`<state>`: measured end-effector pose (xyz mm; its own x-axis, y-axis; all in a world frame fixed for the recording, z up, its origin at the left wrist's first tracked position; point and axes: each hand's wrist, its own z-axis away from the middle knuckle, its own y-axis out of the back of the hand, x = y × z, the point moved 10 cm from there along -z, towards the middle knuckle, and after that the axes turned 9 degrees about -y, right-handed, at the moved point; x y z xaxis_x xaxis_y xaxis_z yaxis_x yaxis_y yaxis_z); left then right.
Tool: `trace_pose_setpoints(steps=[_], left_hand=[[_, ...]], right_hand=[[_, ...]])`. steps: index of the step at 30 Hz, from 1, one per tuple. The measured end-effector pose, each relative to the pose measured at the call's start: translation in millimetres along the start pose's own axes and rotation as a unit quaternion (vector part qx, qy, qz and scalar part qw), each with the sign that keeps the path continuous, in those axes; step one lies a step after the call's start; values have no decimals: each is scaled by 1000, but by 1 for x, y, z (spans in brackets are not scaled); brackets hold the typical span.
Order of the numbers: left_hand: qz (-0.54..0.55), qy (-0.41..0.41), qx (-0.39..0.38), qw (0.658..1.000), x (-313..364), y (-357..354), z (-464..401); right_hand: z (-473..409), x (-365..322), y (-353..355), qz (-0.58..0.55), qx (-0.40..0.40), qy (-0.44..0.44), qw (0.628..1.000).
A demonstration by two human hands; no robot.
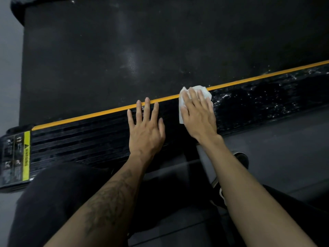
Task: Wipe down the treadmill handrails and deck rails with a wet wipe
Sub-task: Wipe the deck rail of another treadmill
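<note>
Right hand [197,113] flat on the crumpled white wet wipe [204,90], fingers straight and slightly fanned, pressing it down onto the ribbed black plastic deck rail [80,139] of the treadmill. The wipe bulges out past the fingertips and shows along the thumb side of the hand, its far edge lying over the thin orange-yellow stripe [89,115] that borders the rail. Out beyond the little finger of that hand the rail surface glistens with wet streaks and droplets. Left hand [145,129] sits just beside the wipe, not touching it, palm down on the same rail, fingers spread and straight, holding nothing; its fingertips reach the orange-yellow stripe. Past both sets of fingertips lies the wide dark textured running belt [124,50], dusty in patches. Well off from the left hand's little finger, at the rail's end, there is a yellow-and-black warning label [26,155].
</note>
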<state>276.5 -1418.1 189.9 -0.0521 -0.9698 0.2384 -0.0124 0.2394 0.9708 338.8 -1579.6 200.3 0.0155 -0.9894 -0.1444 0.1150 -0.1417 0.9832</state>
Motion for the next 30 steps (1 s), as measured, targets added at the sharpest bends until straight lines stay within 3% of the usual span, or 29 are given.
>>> trace_pose_setpoints(steps=[2,7,13,19,23,25,30], left_hand=[[0,2,-3,1000,0,0,1],[1,2,-4,1000,2,2,1],[-5,-6,-12,1000,4,1,0],[-11,-17,-8,1000,5,-1,0],[-25,-62,-2,998,13,-2,1],[-33,-75,-3,997,15,-3,1],[-25,-70,-15,997,15,-5,-2]], right_hand=[[6,-9,1,-10,9,-35,999],[21,-32,-7,8,-34,115,993],[5,9,7,-21,20,-76,997],[24,-24,-5,-3,-19,94,995],[3,23,8,-2,22,-51,998],[6,14,8,-13,20,-77,997],[33,-22,-4,9,-13,79,997]])
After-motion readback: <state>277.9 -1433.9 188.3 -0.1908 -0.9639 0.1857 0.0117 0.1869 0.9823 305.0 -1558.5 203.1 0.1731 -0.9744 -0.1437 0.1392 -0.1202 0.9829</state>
